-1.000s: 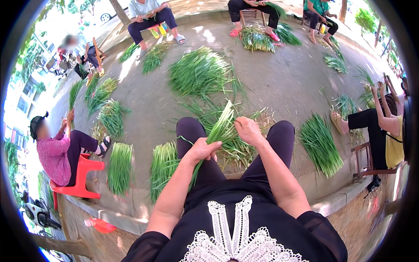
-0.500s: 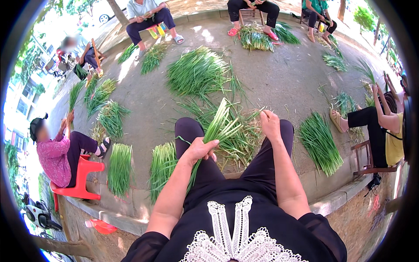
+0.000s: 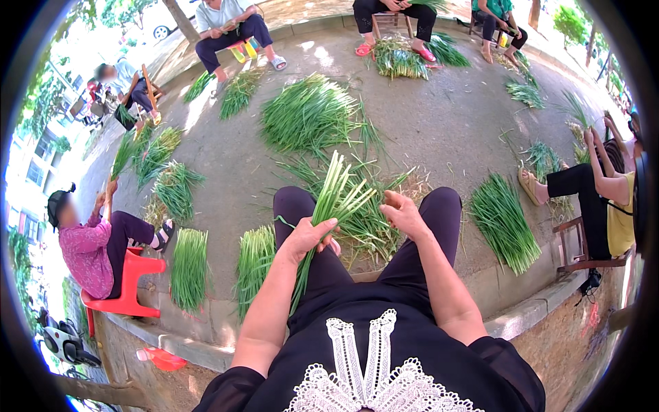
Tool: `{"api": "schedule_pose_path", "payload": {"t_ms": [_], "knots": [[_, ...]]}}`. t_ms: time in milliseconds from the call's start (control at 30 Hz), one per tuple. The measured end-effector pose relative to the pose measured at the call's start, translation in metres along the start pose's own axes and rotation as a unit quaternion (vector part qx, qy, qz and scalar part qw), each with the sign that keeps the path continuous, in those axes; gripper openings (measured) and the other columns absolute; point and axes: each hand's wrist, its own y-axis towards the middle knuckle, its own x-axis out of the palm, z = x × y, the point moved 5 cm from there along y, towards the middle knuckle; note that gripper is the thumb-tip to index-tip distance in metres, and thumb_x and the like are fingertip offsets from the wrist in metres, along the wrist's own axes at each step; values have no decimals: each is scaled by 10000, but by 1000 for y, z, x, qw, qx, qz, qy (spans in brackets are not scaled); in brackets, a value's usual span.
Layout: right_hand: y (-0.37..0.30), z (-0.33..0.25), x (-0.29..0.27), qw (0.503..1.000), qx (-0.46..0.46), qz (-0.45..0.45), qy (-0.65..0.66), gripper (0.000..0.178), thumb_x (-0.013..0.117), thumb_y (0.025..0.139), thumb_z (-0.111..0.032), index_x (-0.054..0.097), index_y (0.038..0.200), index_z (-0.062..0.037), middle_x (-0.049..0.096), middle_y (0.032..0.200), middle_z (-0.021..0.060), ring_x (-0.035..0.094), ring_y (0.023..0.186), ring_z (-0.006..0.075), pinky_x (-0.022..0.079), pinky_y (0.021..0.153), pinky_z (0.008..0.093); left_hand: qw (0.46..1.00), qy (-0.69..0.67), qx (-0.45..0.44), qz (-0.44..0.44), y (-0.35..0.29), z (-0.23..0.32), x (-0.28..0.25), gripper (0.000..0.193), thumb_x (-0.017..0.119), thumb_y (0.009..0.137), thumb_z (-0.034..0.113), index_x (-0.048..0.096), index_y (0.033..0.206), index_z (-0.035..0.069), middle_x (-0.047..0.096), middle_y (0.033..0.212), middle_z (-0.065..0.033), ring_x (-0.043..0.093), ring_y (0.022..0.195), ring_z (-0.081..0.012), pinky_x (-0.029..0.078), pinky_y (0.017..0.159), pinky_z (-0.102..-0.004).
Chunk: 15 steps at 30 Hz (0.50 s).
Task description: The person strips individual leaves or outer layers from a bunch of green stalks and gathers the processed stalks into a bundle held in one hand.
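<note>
Grey pavement (image 3: 439, 123) spread out ahead. Nearest, the left hand (image 3: 312, 237) clasped a bunch of green stalks (image 3: 338, 194) over the left thigh (image 3: 333, 271); just beside it, the right hand (image 3: 405, 214) had curled fingers, any grip unclear. Loose stalks (image 3: 374, 232) lay between the knees (image 3: 444, 209), a large heap (image 3: 305, 113) beyond, then seated people (image 3: 233, 31).

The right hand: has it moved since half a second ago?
Yes. The right hand has moved left, farther from the flat green bundle lying to its right.
</note>
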Motion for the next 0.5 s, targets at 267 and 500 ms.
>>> {"api": "schedule_pose_path", "payload": {"t_ms": [267, 500], "knots": [[-7, -20, 28, 989, 21, -9, 146, 762, 595, 791, -108, 150, 1399, 7, 465, 1245, 213, 495, 619, 90, 431, 503, 230, 1000, -5, -3, 1, -1, 1, 1, 321, 609, 846, 285, 621, 849, -36, 525, 565, -11, 461, 452, -65, 371, 406, -195], [-6, -29, 42, 989, 6, -43, 142, 719, 535, 846, -57, 83, 1399, 28, 563, 879, 85, 459, 567, 78, 399, 469, 234, 1000, -3, -3, 2, 0, -1, 0, 320, 611, 845, 281, 621, 842, -39, 521, 554, -14, 459, 444, -75, 367, 409, -205]]}}
